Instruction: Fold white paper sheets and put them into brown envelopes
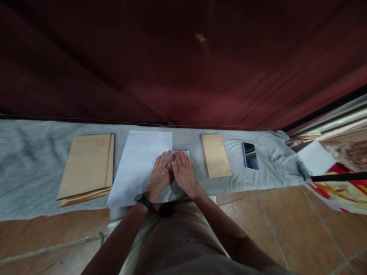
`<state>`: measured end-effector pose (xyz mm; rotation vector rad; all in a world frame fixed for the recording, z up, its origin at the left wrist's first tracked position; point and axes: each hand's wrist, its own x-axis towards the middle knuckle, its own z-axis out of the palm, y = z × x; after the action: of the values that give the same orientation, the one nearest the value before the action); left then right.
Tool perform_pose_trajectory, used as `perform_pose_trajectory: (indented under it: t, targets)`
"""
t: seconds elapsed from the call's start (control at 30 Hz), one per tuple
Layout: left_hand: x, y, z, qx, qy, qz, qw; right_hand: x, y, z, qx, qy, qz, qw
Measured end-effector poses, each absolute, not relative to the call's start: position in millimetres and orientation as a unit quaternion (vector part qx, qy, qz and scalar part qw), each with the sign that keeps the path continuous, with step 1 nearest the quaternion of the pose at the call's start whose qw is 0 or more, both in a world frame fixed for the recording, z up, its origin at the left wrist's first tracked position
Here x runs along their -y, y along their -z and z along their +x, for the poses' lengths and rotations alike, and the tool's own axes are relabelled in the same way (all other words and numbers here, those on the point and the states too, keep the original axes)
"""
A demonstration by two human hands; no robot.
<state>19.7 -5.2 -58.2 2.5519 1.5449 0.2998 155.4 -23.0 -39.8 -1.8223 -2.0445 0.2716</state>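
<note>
My left hand [159, 174] and my right hand [182, 172] lie flat side by side, fingers stretched out, pressing on a small folded white sheet [185, 153] on the grey cloth [34, 160]. Most of that sheet is hidden under my palms. My left hand also overlaps the right edge of a stack of white paper [137, 164]. A black band sits on my left wrist. A pile of large brown envelopes [86, 166] lies to the left, and a narrower brown envelope stack [215, 155] to the right.
A phone [250, 155] lies face up on the cloth, right of the narrow envelopes. A dark red curtain [183, 61] hangs behind. Tiled floor [286, 225] is near me, with white paper [315, 157] and colourful printed material [341, 191] at far right.
</note>
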Motion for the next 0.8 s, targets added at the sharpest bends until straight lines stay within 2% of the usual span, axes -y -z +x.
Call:
perform_pose_trajectory:
  t: [0.17,0.43,0.8]
  targets:
    - [3.5,67.4,16.9,-0.501,-0.1,0.858,0.044,9.5,41.6,142.6,0.738,-0.097,-0.636,0.204]
    - [4.5,69.9,19.1,-0.515,-0.154,0.843,0.035,21.3,70.1,165.3,0.733,-0.009,-0.652,0.196]
    - [26.9,68.9,-4.1,-0.57,-0.199,0.797,0.026,28.4,70.6,172.1,0.711,0.021,-0.677,0.19]
